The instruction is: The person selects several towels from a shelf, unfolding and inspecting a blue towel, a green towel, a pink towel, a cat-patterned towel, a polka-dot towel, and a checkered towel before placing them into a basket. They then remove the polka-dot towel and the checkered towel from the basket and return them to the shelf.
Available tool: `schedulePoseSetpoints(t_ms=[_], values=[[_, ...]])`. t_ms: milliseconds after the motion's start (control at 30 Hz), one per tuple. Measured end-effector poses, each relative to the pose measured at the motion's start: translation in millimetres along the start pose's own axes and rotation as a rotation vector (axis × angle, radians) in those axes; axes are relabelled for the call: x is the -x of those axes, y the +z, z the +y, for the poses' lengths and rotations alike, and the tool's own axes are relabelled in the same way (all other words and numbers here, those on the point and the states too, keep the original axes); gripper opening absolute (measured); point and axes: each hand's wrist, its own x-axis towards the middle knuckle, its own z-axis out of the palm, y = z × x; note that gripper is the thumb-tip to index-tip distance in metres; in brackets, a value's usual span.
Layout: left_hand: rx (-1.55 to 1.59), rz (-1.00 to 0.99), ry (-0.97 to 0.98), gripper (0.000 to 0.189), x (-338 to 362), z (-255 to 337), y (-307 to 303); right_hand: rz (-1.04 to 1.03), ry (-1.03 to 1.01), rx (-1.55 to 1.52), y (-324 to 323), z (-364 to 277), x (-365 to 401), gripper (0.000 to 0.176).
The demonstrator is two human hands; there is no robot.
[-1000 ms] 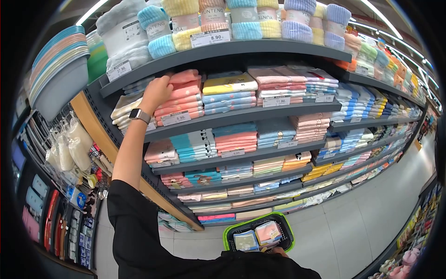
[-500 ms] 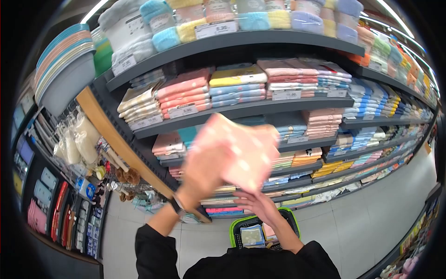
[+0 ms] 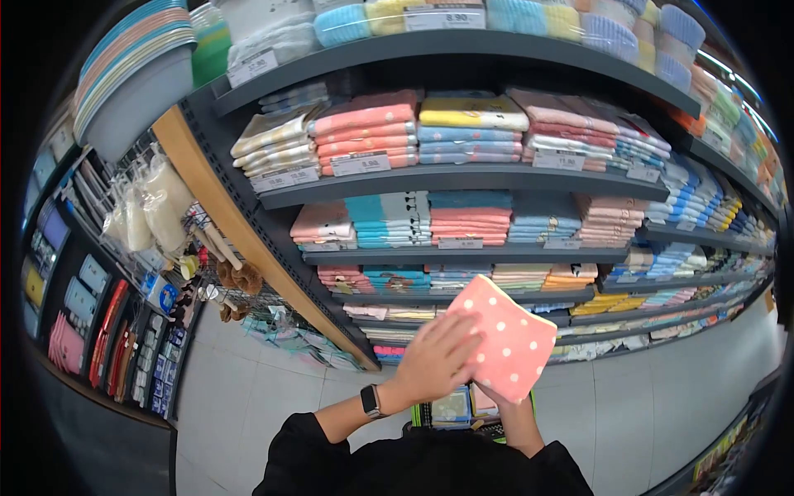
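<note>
Pink dotted towel (image 3: pixel 511 345) came off the far upper shelf (image 3: pixel 463 176) and sat low, near, over the basket (image 3: pixel 490 427), left hand (image 3: pixel 437 357) with fingers laid together flat on it, right hand (image 3: pixel 500 398) underneath with fingers hidden, can't tell, so the pick looked done.

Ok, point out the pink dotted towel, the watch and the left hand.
pink dotted towel (image 3: pixel 517 347): head view, middle of its dotted face.
watch (image 3: pixel 370 401): head view, dark face on the wrist.
left hand (image 3: pixel 434 357): head view, back of the hand.
</note>
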Motion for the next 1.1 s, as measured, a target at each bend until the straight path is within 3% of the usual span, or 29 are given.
schedulePoseSetpoints(t_ms=[67, 100, 133, 200, 267, 333, 533, 600, 667, 733, 800, 867, 1033, 1100], values=[[-0.114, 0.150, -0.196, 0.054, -4, -5, -6, 0.074, -0.056, 0.099, 2, -1, 1, 0.054], [-0.026, 0.183, -0.306, 0.054, -5, -8, -7, 0.108, -0.073, 0.147, 4, -2, 2, 0.054], [-0.029, 0.185, -0.306, 0.054, -4, -11, -6, 0.141, -0.087, 0.197, 5, -2, 4, 0.055], [0.902, 0.162, -0.731, 0.055, 0, -21, 2, 0.210, -0.118, 0.299, 9, -2, 6, 0.056], [0.982, 0.153, -0.644, 0.057, 8, -34, 13, 0.280, -0.149, 0.401, 13, -3, 8, 0.057], [1.306, 0.044, -0.794, 0.053, 18, -32, 16, 0.348, -0.180, 0.502, 18, -3, 10, 0.058], [1.304, 0.307, -0.802, 0.047, 39, -32, 20, 0.560, -0.242, 0.805, 35, -2, 13, 0.061], [1.270, 0.309, -0.807, 0.046, 42, -33, 14, 0.596, -0.241, 0.856, 45, -1, 12, 0.061], [1.238, 0.305, -0.811, 0.045, 47, -34, 12, 0.424, -0.209, 0.478, 59, 1, 12, 0.070], [1.120, 0.257, -0.760, 0.041, 52, -36, 16, 0.431, -0.228, 0.548, 48, 3, 21, 0.061], [1.103, 0.285, -0.781, 0.038, 54, -34, 22, 0.492, -0.117, 1.025, 49, 7, 27, 0.056], [1.093, 0.303, -0.773, 0.035, 54, -35, 27, 0.545, -0.121, 1.048, 79, 23, 14, 0.054], [1.032, 0.479, -0.777, 0.029, 53, -38, 30, 0.611, -0.183, 1.101, 62, 21, 17, 0.042], [1.015, 0.461, -0.758, 0.029, 48, -35, 29, 0.644, -0.200, 1.084, 63, 22, 19, 0.038]])
